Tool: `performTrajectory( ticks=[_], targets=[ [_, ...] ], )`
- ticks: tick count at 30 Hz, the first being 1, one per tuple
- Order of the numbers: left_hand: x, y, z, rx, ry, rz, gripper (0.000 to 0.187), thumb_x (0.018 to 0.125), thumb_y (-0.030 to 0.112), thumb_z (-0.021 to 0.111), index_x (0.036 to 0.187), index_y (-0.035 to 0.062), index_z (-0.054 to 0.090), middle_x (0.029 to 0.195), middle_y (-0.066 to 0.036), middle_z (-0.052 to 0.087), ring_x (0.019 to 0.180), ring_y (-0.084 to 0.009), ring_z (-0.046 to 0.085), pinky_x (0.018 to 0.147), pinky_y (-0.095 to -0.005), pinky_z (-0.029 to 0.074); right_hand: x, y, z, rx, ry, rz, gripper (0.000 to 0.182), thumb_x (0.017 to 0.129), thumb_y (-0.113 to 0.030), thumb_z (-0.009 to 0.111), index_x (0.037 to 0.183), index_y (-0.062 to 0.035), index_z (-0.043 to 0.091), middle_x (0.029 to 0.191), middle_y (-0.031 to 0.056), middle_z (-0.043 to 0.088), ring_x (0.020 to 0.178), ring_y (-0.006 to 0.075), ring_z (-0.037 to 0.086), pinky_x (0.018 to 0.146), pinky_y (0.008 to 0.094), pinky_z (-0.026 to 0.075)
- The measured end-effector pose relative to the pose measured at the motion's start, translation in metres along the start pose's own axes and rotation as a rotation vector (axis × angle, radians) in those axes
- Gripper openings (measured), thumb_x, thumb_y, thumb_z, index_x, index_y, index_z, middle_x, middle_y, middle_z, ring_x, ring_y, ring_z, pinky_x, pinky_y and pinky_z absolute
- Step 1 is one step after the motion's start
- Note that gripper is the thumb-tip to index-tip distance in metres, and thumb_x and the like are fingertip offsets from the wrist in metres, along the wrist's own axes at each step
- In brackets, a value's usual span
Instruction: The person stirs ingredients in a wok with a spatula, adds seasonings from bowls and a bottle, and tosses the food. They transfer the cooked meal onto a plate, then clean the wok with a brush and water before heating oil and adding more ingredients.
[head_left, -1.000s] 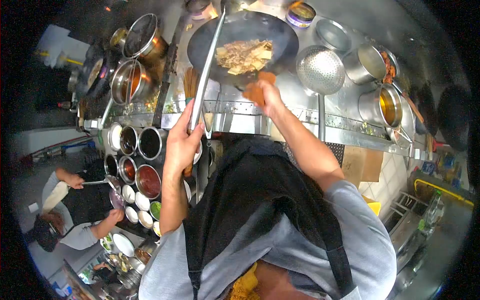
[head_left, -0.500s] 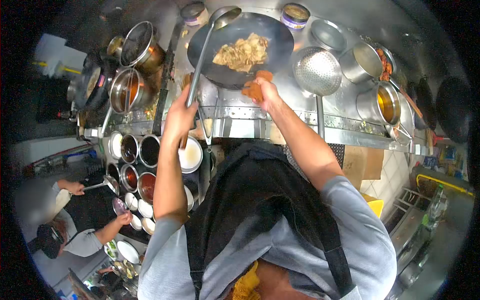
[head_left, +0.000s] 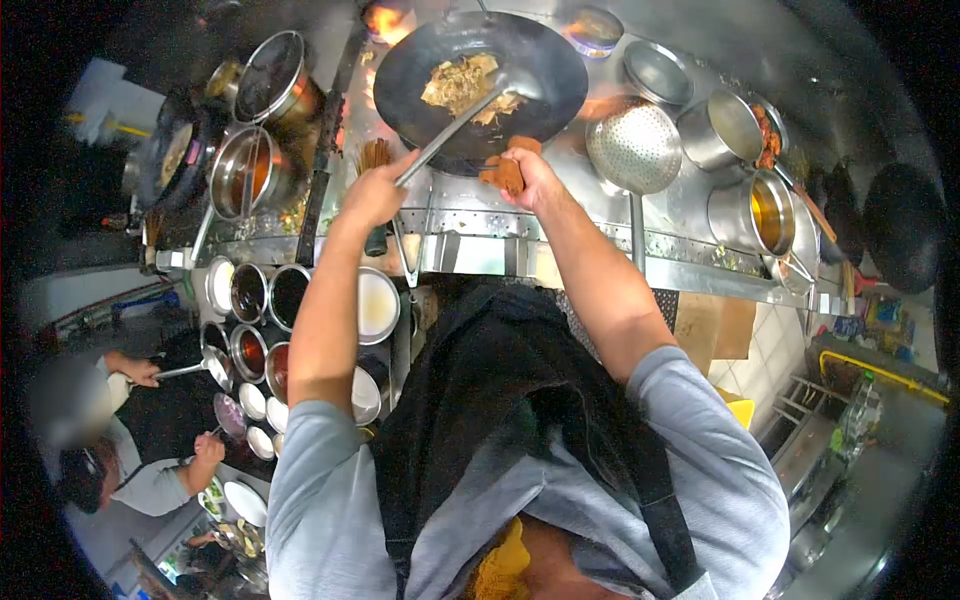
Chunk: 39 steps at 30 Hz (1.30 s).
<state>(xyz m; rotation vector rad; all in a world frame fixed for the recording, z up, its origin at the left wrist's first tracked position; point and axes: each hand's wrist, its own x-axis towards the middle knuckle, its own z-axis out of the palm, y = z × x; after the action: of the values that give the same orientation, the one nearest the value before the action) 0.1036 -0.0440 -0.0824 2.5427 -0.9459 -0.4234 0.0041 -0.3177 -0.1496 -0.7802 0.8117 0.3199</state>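
My left hand (head_left: 376, 196) is closed around the handle of a long metal ladle (head_left: 450, 134). The ladle's bowl is inside a dark wok (head_left: 410, 62), at the right side of a heap of browned, sliced-looking food (head_left: 456, 84) whose kind I cannot make out. With my right hand (head_left: 541, 188) I grip a folded orange-brown cloth (head_left: 504, 176) against the near rim of the wok. A bamboo brush (head_left: 374, 158) stands just beyond my left hand.
Flames (head_left: 388, 22) rise behind the wok's left side. A perforated strainer (head_left: 634, 150) and steel pots (head_left: 720, 130) stand right. Left are pots of reddish liquid (head_left: 240, 175), sauce containers (head_left: 249, 292) and a co-worker (head_left: 150, 470) holding a ladle.
My left hand has swung the ladle from above the wok's left rim down into the food. Flames have appeared behind the wok. My right hand stays at the rim.
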Motion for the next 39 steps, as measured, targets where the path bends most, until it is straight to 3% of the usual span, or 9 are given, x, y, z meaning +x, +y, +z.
performTrajectory(
  ticks=[3,6,13,16,19,22,28,34,39],
  targets=[
    [-0.056,0.046,-0.071,0.18,-0.114,-0.115,0.064,0.083,0.014,0.062,0.143,0.0302,0.048,0.105,-0.025,0.066,0.099,-0.0406,0.064,0.087,-0.0476,0.05,0.012,0.003,-0.008,-0.063,-0.06,0.022,0.026,0.088,-0.033,0.054,0.108,-0.0174,0.06,0.103,0.0048,0.069,0.085,0.0222,0.065,0.063,0.0352,0.044],
    [-0.104,0.059,-0.1,0.27,-0.17,-0.155,0.063,0.084,0.012,0.063,0.144,0.0247,0.048,0.11,-0.025,0.065,0.1,-0.0411,0.064,0.088,-0.0468,0.05,-0.012,0.012,0.005,-0.033,0.03,-0.134,0.036,0.092,-0.03,0.046,0.113,-0.0055,0.061,0.103,0.0125,0.069,0.082,0.0253,0.068,0.046,0.0297,0.044],
    [-0.16,0.041,-0.08,-0.225,-0.216,-0.103,0.059,0.09,0.012,0.065,0.145,0.011,0.045,0.141,-0.019,0.052,0.129,-0.0309,0.053,0.106,-0.0348,0.041,-0.057,0.028,0.039,0.133,0.09,-0.195,0.033,0.092,-0.024,0.048,0.114,-0.001,0.055,0.103,0.0174,0.066,0.085,0.0297,0.069,0.051,0.0356,0.047],
    [-0.146,0.066,-0.039,-0.119,-0.108,-0.277,0.055,0.092,0.017,0.064,0.144,0.0132,0.046,0.126,-0.026,0.059,0.116,-0.0405,0.059,0.098,-0.0396,0.047,-0.055,0.06,0.015,0.097,-0.09,-0.241,0.027,0.091,-0.023,0.051,0.112,-0.0059,0.052,0.101,0.0131,0.065,0.083,0.0272,0.067,0.055,0.0381,0.051],
    [-0.153,0.061,-0.01,-0.115,-0.004,-0.244,0.055,0.092,0.017,0.065,0.144,0.0166,0.046,0.117,-0.026,0.063,0.109,-0.0413,0.062,0.091,-0.0412,0.05,-0.099,0.121,-0.007,0.177,-0.096,-0.233,0.033,0.089,-0.018,0.05,0.116,-0.0005,0.052,0.103,0.0169,0.064,0.089,0.0311,0.067,0.068,0.0441,0.059],
    [-0.178,0.069,-0.037,-0.192,0.018,-0.135,0.059,0.089,0.016,0.065,0.144,0.0202,0.045,0.103,-0.027,0.066,0.098,-0.0447,0.063,0.085,-0.0483,0.051,-0.103,0.126,-0.013,0.161,-0.103,-0.339,0.026,0.088,-0.018,0.051,0.109,-0.0024,0.051,0.099,0.0166,0.064,0.082,0.0309,0.068,0.061,0.0418,0.057],
    [-0.164,0.056,-0.066,-0.211,-0.086,-0.186,0.058,0.089,0.01,0.064,0.144,0.0136,0.046,0.126,-0.025,0.059,0.119,-0.0377,0.058,0.098,-0.0393,0.046,-0.053,0.024,0.02,0.108,0.01,-0.255,0.027,0.088,-0.024,0.052,0.108,-0.0062,0.055,0.096,0.011,0.067,0.076,0.0246,0.067,0.05,0.035,0.047],
    [-0.066,0.044,-0.005,-0.178,0.168,-0.276,0.057,0.091,0.017,0.063,0.145,0.0095,0.045,0.13,-0.027,0.058,0.121,-0.0376,0.057,0.102,-0.037,0.044,-0.011,0.02,0.004,0.063,0.02,-0.206,0.029,0.09,-0.035,0.057,0.109,-0.0139,0.058,0.094,0.0042,0.069,0.077,0.0193,0.066,0.053,0.0325,0.044],
    [-0.081,0.034,-0.012,-0.068,0.051,-0.236,0.059,0.088,0.021,0.063,0.144,0.0152,0.046,0.113,-0.027,0.065,0.107,-0.0434,0.062,0.094,-0.0451,0.048,-0.081,0.045,-0.015,0.048,0.049,-0.254,0.042,0.087,-0.05,0.065,0.113,-0.0172,0.058,0.096,0.0019,0.069,0.084,0.0171,0.066,0.056,0.0328,0.042]
  ],
)
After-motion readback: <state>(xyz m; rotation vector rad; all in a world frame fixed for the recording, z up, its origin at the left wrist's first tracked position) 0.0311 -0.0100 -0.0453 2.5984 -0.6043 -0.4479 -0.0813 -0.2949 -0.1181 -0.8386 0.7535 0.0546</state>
